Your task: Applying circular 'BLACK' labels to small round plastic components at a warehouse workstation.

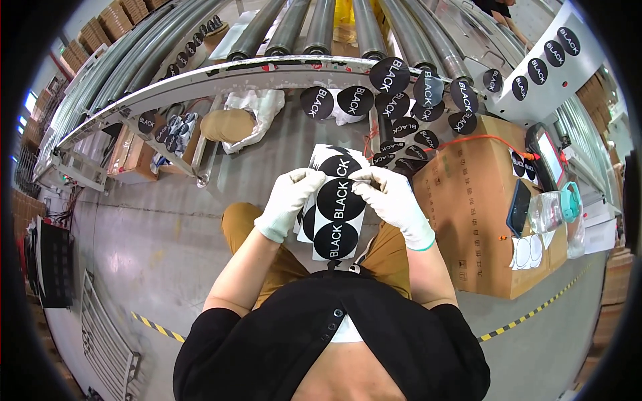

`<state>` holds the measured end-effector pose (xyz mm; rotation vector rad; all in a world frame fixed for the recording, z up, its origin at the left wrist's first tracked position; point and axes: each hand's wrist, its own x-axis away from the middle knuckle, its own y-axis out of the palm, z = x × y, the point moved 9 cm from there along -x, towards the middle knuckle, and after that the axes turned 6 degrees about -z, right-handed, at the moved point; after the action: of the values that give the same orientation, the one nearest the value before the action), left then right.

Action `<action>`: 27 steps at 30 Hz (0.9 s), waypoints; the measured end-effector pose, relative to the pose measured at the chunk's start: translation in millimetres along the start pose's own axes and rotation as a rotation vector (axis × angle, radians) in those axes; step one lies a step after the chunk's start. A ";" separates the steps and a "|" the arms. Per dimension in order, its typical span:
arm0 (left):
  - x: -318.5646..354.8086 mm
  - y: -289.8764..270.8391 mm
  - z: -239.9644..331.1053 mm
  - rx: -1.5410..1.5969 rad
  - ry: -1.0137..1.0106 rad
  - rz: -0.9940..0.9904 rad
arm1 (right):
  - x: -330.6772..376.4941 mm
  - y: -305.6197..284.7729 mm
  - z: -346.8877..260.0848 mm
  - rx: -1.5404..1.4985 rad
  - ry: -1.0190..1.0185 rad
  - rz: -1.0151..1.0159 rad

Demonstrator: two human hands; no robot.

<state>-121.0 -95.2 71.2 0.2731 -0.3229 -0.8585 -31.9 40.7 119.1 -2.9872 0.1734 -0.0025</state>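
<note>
A roller conveyor [321, 27] spans the top of the view, its curved metal rail [221, 75] carrying many round black stickers [390, 75] stuck along the edge. Below it to the right stands a large cardboard box [468, 200], with a dark phone [519, 207] and a clear plastic bottle [552, 210] resting on its right side and an orange cable [478, 139] crossing its top. The person sits over a grey concrete floor [154, 240]; both forearms enter from the lower edge and converge in front of the chest. Both hands wear white gloves. The left hand [289, 200] is curled, its fingers closed on the upper left edge of a white sticker sheet [338, 204] printed with large black circles. The right hand [391, 200] is also curled, thumb and fingertips pinched at the upper right edge of the same sheet. The sheet is held upright between the hands, above the knees and just below the rail. Its side edges are covered by the gloves, so the exact fingertip contact and whether a sticker is lifted cannot be made out. Behind the sheet, a second sheet is partly hidden.
</note>
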 end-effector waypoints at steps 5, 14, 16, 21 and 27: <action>3.6 16.2 -13.4 0.347 -0.108 -0.084 | 14.0 19.3 -60.5 0.897 -0.502 0.213; 13.0 29.2 -20.6 0.510 -0.183 -0.081 | -1.3 41.8 -55.6 0.891 -0.659 0.129; 14.8 28.2 -19.8 0.502 -0.177 -0.059 | -2.6 45.6 -56.7 0.889 -0.667 0.131; 17.7 23.0 -17.4 0.441 -0.148 0.006 | -1.9 49.3 -59.5 0.887 -0.669 0.129; 17.8 5.5 -24.1 0.367 -0.101 0.106 | -0.8 52.7 -55.1 0.945 -0.707 0.094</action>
<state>-97.1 -103.0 54.1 0.5495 -0.5857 -0.7062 -39.4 -19.1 165.7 -1.8916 0.1600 0.7383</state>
